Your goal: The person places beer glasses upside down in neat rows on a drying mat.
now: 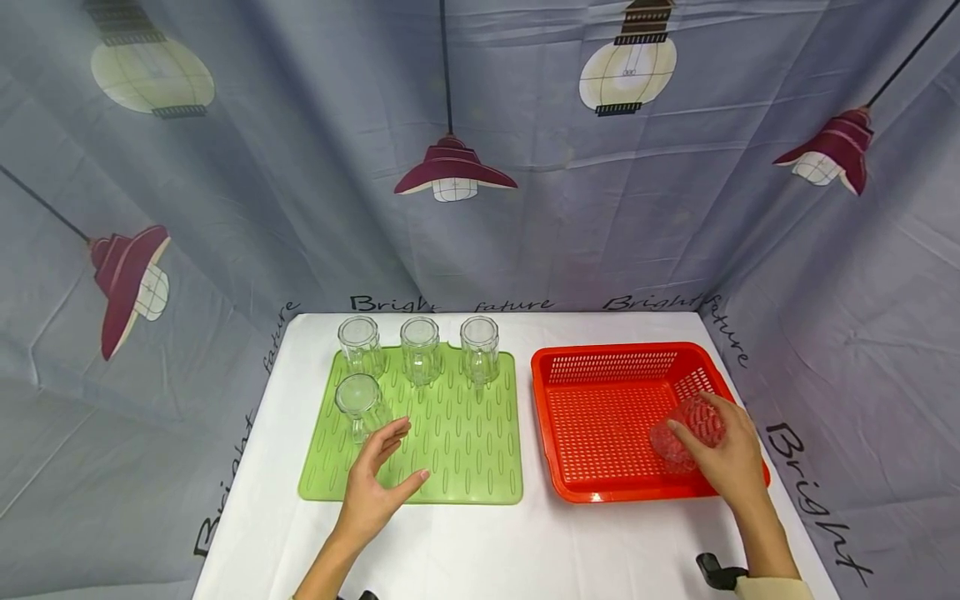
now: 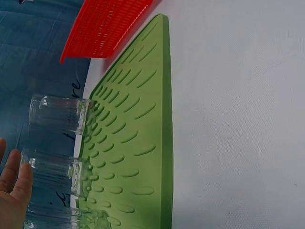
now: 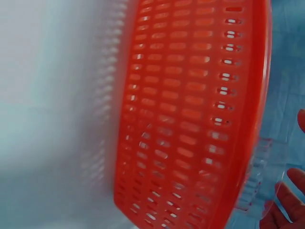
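My right hand (image 1: 731, 454) is over the right end of a red plastic basket (image 1: 551, 450), thumb and fingers round a clear glass mug (image 1: 675, 446). That mug leans inside the basket, and its handle cannot be made out. In the right wrist view the mug (image 3: 262, 171) shows beyond the basket rim, beside the fingers (image 3: 288, 202). My left hand (image 1: 371, 492) hovers over the front of a green drying mat (image 1: 472, 467), fingers and thumb spread, holding nothing. Just beyond it an upside-down glass mug (image 1: 362, 404) stands on the mat.
Along the mat's back edge stand three more upturned glass mugs, at left (image 1: 360, 342), middle (image 1: 420, 346) and right (image 1: 480, 346). A white tablecloth (image 1: 480, 550) lies under everything. Grey printed curtains (image 1: 525, 233) enclose the table at the back and sides.
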Demonstrator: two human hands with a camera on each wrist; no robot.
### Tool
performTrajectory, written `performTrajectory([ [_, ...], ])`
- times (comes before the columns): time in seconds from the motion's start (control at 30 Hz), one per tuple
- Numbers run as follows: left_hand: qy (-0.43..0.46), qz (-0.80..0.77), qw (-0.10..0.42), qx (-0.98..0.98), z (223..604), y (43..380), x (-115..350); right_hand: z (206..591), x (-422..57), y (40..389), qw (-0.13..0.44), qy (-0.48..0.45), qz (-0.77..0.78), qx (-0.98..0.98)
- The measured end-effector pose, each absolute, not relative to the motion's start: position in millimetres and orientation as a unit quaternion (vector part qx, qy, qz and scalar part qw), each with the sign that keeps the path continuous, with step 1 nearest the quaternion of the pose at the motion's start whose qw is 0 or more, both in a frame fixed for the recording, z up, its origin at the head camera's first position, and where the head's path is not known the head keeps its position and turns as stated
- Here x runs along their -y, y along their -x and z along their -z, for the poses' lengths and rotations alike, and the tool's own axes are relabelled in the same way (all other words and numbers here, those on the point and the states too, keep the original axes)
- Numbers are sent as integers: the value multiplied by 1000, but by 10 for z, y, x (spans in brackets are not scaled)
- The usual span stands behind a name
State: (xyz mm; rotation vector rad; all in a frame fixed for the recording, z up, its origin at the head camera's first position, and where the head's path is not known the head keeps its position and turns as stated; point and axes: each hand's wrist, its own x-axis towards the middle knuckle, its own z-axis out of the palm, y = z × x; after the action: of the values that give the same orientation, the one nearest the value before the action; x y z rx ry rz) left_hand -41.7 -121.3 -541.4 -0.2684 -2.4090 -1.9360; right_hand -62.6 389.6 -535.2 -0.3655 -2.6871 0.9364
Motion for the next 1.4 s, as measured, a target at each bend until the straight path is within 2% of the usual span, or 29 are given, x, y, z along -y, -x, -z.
performTrajectory([
  [0.5, 87, 624, 19, 777, 5418, 416, 1211, 5484, -4033, 550, 91, 183, -304, 931],
  [1.4, 86, 628, 18, 773, 5401, 398, 1195, 5489, -4067, 565, 69, 189, -302, 932],
])
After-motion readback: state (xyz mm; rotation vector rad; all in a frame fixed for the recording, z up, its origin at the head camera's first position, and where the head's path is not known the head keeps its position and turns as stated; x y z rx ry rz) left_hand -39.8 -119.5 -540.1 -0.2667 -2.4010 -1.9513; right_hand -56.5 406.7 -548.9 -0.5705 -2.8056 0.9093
